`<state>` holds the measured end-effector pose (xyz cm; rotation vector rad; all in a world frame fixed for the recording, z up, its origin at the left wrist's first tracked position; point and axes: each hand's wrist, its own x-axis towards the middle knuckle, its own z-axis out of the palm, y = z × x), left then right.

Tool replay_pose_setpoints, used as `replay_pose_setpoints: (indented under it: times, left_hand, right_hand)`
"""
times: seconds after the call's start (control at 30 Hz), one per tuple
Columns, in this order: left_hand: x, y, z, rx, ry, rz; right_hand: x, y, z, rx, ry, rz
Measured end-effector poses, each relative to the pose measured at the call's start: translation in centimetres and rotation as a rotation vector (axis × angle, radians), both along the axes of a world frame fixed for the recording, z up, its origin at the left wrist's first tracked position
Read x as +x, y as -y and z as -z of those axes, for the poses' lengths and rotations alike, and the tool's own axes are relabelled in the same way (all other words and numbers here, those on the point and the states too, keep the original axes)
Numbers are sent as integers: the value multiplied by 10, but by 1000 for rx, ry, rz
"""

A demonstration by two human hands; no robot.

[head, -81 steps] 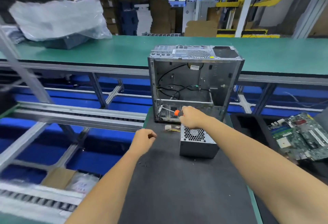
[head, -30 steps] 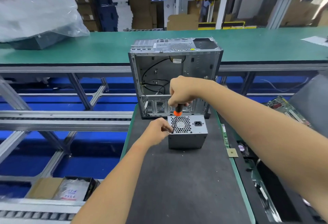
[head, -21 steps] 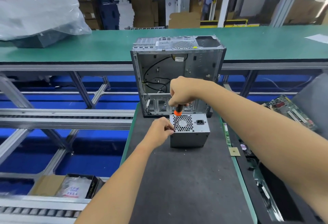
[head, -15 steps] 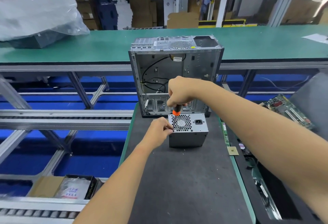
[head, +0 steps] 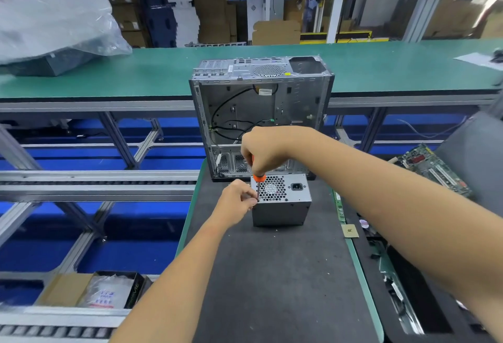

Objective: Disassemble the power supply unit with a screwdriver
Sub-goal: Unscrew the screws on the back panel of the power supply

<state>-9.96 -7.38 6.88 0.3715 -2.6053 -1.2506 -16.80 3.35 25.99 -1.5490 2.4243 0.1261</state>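
Factory floor, head view only: cardboard stacks and yellow steel framing at the back, a long green bench (head: pixel 381 70) running across, blue floor under aluminium framing. Dark work mat (head: pixel 272 274) with a green edge runs from the near edge out to the bench.

Power supply (head: pixel 281 208) sits on the mat near its far end, fan grille and mains socket facing up, grey side wall toward the camera. Just behind it, at the far edge of the mat, an open computer case (head: pixel 261 114) stands upright with loose black cables inside.

Right hand (head: pixel 265 149) is wrapped around the handle of the screwdriver (head: pixel 258 182), orange collar showing below the fist, shaft roughly vertical, tip down at the top left corner of the power supply. Left hand (head: pixel 238 200) has fingers curled, fingertips pinching the shaft right at that corner; whether it also touches the housing I cannot tell.

Off the mat's right edge: a small tan chip (head: pixel 349 230) just beside the green edge, a green circuit board (head: pixel 432 171) further right, tilted. Far left on the bench a clear plastic bag (head: pixel 57 24) over a dark box. Near left corner, below the rails, a cardboard box (head: pixel 89 289) with bagged parts.
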Motion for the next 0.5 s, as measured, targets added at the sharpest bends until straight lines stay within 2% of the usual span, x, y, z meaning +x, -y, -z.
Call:
replay_pose_setpoints:
  times: [0.23,0.33,0.5]
  left_hand:
    - [2,1,0,30,42,-14]
    - [2,0,-2,12,47,-17]
    - [-1,1,-5,-26,76,-13]
  right_hand:
    - [-8,-1,-4,13,49,185]
    - [-4,1,-6,116,40,98]
    - [1,3,-8,212,-177,-146]
